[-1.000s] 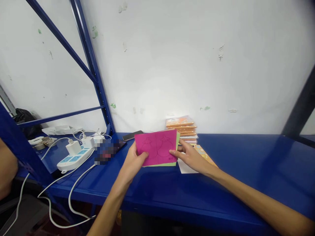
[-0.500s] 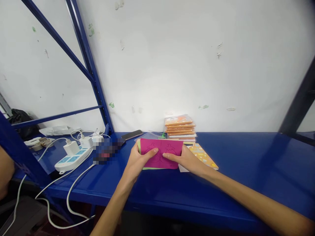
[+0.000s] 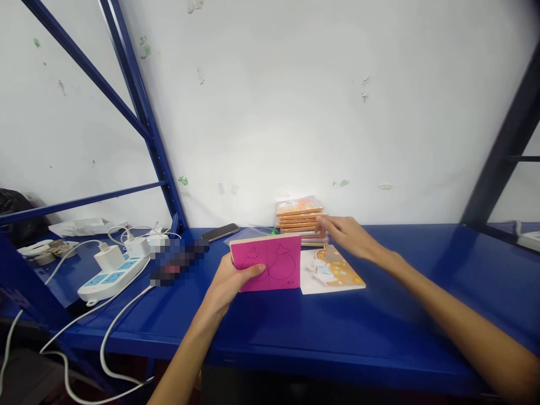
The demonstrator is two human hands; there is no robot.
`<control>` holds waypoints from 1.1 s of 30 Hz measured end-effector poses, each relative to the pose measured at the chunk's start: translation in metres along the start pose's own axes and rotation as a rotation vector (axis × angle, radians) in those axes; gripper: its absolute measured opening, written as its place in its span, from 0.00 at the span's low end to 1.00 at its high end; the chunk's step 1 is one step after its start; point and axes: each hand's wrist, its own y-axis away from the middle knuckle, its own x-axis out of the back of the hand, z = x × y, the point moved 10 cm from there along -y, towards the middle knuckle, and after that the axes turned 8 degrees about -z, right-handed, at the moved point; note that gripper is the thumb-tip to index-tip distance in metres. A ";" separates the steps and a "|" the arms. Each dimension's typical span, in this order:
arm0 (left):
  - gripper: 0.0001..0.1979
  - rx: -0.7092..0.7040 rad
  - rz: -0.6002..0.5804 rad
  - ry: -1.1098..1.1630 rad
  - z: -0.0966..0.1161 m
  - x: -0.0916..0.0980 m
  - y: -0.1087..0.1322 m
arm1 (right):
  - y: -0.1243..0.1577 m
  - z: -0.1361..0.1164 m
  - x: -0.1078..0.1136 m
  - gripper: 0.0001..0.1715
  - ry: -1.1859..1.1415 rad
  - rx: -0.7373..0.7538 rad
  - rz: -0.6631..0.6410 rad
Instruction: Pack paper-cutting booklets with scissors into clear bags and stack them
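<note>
Open right hand [image 3: 348, 236] has left the pink card [image 3: 270, 261] (left hand [image 3: 228, 284] grips its edge).

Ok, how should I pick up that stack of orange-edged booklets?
Come from the front and squeeze the stack by its left and right edges. It lies flat near the wall, so the back is awkward, and side pressure should hold the thin booklets together.
</note>
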 end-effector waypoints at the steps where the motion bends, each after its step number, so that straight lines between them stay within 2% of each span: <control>1: 0.30 0.000 -0.001 -0.009 0.000 0.000 0.000 | -0.001 0.014 -0.001 0.39 0.065 -0.031 -0.056; 3: 0.29 0.003 -0.009 -0.026 0.000 0.000 0.001 | 0.000 0.037 -0.009 0.39 0.112 -0.057 -0.163; 6: 0.28 0.009 -0.028 -0.061 -0.001 0.000 0.001 | -0.001 0.055 -0.027 0.35 0.104 -0.052 -0.240; 10: 0.26 -0.002 -0.022 -0.119 -0.004 0.001 0.000 | -0.006 0.059 -0.044 0.31 0.098 -0.025 -0.238; 13: 0.27 -0.018 0.003 -0.121 -0.006 0.001 -0.002 | -0.008 0.056 -0.048 0.28 0.066 -0.014 -0.228; 17: 0.28 -0.005 0.013 0.001 -0.008 -0.002 -0.001 | -0.007 0.053 -0.041 0.27 0.001 -0.039 -0.153; 23: 0.26 0.146 -0.080 0.243 -0.023 -0.020 0.004 | -0.002 0.043 -0.025 0.30 -0.209 -0.071 0.013; 27: 0.24 0.203 -0.149 0.231 -0.033 -0.036 0.007 | 0.001 0.026 -0.014 0.27 -0.347 -0.014 0.084; 33: 0.24 0.163 -0.173 0.178 -0.031 -0.048 0.007 | 0.012 -0.009 0.002 0.23 -0.454 0.130 0.192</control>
